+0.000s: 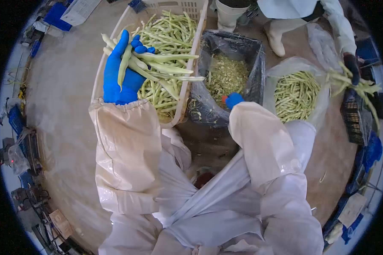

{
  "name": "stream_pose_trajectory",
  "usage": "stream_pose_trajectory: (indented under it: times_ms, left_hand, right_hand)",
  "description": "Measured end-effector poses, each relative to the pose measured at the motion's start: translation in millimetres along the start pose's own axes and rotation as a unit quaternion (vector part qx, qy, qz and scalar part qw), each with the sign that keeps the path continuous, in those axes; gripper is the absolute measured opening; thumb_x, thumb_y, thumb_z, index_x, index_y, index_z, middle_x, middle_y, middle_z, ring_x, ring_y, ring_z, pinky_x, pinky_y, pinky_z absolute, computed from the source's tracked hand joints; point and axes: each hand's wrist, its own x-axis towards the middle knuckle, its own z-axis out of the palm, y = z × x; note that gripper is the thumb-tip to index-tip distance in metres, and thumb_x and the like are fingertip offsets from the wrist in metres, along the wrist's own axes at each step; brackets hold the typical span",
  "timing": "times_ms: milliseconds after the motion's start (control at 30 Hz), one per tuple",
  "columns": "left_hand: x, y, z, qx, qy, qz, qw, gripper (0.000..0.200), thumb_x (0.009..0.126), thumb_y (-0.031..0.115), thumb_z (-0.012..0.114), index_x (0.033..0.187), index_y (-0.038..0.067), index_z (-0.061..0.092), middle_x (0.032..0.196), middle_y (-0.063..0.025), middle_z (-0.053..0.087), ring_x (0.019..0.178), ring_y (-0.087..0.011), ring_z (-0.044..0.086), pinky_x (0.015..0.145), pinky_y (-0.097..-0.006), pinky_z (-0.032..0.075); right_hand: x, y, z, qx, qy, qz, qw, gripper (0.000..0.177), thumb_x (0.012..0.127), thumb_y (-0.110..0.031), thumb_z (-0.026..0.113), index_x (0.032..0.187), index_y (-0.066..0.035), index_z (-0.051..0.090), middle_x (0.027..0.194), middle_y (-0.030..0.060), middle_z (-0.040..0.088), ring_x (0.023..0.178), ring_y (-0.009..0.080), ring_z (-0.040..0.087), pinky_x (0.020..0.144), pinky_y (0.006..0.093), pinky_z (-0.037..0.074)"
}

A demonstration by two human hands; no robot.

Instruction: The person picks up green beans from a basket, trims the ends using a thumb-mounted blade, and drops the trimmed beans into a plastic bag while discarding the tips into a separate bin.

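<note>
My left hand (125, 70), in a blue glove, is closed around a bunch of long green beans (168, 68) that stick out to the right over a pale plastic crate (202, 25). More green beans (168, 32) fill that crate. My right hand (233, 100), also gloved in blue, is closed at the near edge of a black bin lined with plastic (257, 55). A small orange-red thing (224, 98) pokes out of its fingers; its kind is not clear. Chopped bean bits (227, 74) lie in the bin. The sleeve hides part of this hand.
A clear bag of green beans (298, 91) stands right of the bin. Beyond it, another person's dark-gloved hand (351, 70) holds several beans near a black crate (355, 119). A white bucket (230, 15) and the person's white boot (275, 40) are at the back.
</note>
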Motion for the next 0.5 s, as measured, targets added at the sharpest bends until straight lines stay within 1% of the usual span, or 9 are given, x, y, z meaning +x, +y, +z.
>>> stream_pose_trajectory:
  times_ms: [100, 167, 200, 300, 333, 400, 433, 467, 500]
  left_hand:
    - [-5.9, -5.5, 11.5, -0.013, -0.013, -0.004, 1.000, 0.027, 0.089, 0.020, 0.059, 0.102, 0.000, 0.048, 0.069, -0.0037, 0.045, 0.063, -0.0153, 0.047, 0.073, -0.0329, 0.044]
    - [-3.0, -7.0, 5.4, -0.028, -0.056, -0.031, 0.998, 0.024, 0.089, 0.023, 0.058, 0.094, 0.001, 0.050, 0.070, -0.0040, 0.050, 0.062, -0.0162, 0.051, 0.073, -0.0364, 0.047]
    - [-2.6, -8.0, 4.4, -0.036, -0.077, -0.045, 0.995, 0.023, 0.090, 0.024, 0.057, 0.090, 0.002, 0.051, 0.070, -0.0041, 0.052, 0.061, -0.0166, 0.053, 0.073, -0.0381, 0.048]
    - [-4.5, -13.9, 5.0, -0.006, -0.096, -0.061, 0.993, 0.024, 0.090, 0.022, 0.057, 0.094, 0.000, 0.052, 0.072, -0.0052, 0.055, 0.065, -0.0179, 0.056, 0.075, -0.0370, 0.049]
    - [-7.5, -14.5, 5.6, -0.023, -0.064, -0.081, 0.994, 0.024, 0.089, 0.016, 0.057, 0.103, -0.003, 0.053, 0.079, -0.0082, 0.059, 0.069, -0.0189, 0.059, 0.074, -0.0350, 0.051]
    - [-11.3, -19.0, 13.4, -0.038, -0.015, -0.081, 0.996, 0.025, 0.088, 0.012, 0.056, 0.108, -0.004, 0.052, 0.083, -0.0095, 0.060, 0.070, -0.0188, 0.059, 0.072, -0.0333, 0.051]
    - [-13.1, -21.2, 19.4, -0.045, 0.009, -0.080, 0.996, 0.026, 0.088, 0.009, 0.056, 0.110, -0.004, 0.052, 0.085, -0.0102, 0.060, 0.071, -0.0188, 0.059, 0.071, -0.0325, 0.051]
    - [-15.3, -21.9, 25.5, -0.074, 0.036, -0.095, 0.992, 0.030, 0.087, 0.006, 0.057, 0.115, -0.004, 0.051, 0.089, -0.0097, 0.061, 0.072, -0.0175, 0.059, 0.068, -0.0307, 0.052]
    - [-15.5, -22.6, 23.8, -0.047, 0.021, -0.092, 0.994, 0.029, 0.087, 0.006, 0.058, 0.114, -0.004, 0.052, 0.089, -0.0089, 0.060, 0.072, -0.0170, 0.058, 0.068, -0.0304, 0.051]
  right_hand:
    - [2.7, 0.5, -18.6, -0.010, 0.014, 0.011, 1.000, 0.035, 0.075, -0.039, 0.061, 0.076, -0.004, 0.067, 0.078, 0.0195, 0.064, 0.072, 0.0363, 0.063, 0.064, 0.0452, 0.050]
    - [27.3, 35.0, 0.3, 0.072, -0.003, -0.032, 0.997, 0.031, 0.078, -0.035, 0.062, 0.073, -0.004, 0.065, 0.069, 0.0166, 0.063, 0.060, 0.0287, 0.062, 0.055, 0.0413, 0.048]
    - [24.0, 37.2, -1.5, 0.147, -0.011, -0.005, 0.989, 0.031, 0.079, -0.035, 0.061, 0.073, -0.005, 0.065, 0.067, 0.0151, 0.062, 0.056, 0.0269, 0.061, 0.052, 0.0402, 0.047]
    - [11.3, 44.9, -3.7, 0.162, -0.017, -0.003, 0.987, 0.033, 0.082, -0.039, 0.060, 0.095, -0.009, 0.067, 0.063, 0.0072, 0.061, 0.047, 0.0201, 0.055, 0.046, 0.0369, 0.043]
    - [5.8, 46.6, -1.0, 0.215, -0.018, -0.010, 0.976, 0.037, 0.082, -0.041, 0.060, 0.102, -0.010, 0.066, 0.065, 0.0068, 0.063, 0.049, 0.0198, 0.056, 0.047, 0.0367, 0.044]
    - [-3.7, 45.9, 2.6, 0.252, -0.031, -0.035, 0.967, 0.044, 0.082, -0.043, 0.061, 0.114, -0.012, 0.062, 0.072, 0.0071, 0.065, 0.055, 0.0201, 0.059, 0.051, 0.0371, 0.045]
    - [-9.3, 38.3, 1.6, 0.234, -0.042, -0.054, 0.970, 0.047, 0.082, -0.043, 0.061, 0.118, -0.013, 0.060, 0.077, 0.0079, 0.066, 0.058, 0.0206, 0.060, 0.054, 0.0377, 0.046]
    - [-10.7, 31.7, 3.2, 0.228, -0.008, -0.087, 0.970, 0.049, 0.081, -0.044, 0.061, 0.120, -0.013, 0.058, 0.080, 0.0088, 0.067, 0.061, 0.0214, 0.062, 0.055, 0.0385, 0.047]
    - [-6.7, 31.3, 10.9, 0.219, 0.028, -0.119, 0.968, 0.051, 0.081, -0.044, 0.061, 0.122, -0.014, 0.057, 0.084, 0.0098, 0.068, 0.064, 0.0222, 0.063, 0.057, 0.0394, 0.047]
